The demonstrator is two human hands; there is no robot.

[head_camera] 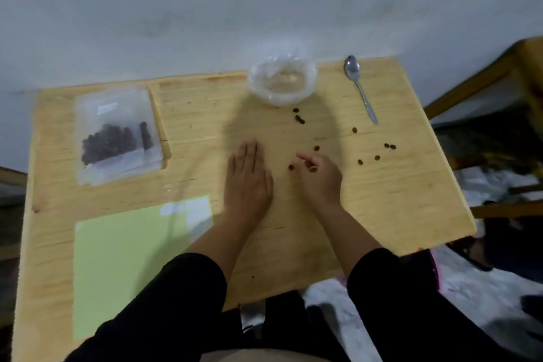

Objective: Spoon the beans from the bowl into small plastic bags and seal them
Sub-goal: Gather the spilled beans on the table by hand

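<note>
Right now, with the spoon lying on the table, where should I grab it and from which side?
Grip the spoon by its thin handle end, coming from the near side with the right hand. The handle points toward you and the bowl of the spoon faces away; nothing crowds it.

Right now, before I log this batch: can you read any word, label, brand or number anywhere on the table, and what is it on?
Nothing is readable.
Small white label on the filled plastic bag, near its top: marks present, too blurred to read.
White patch at the top of the green sheet: no legible text.
Spoon, bowl, table: no visible writing.
</note>
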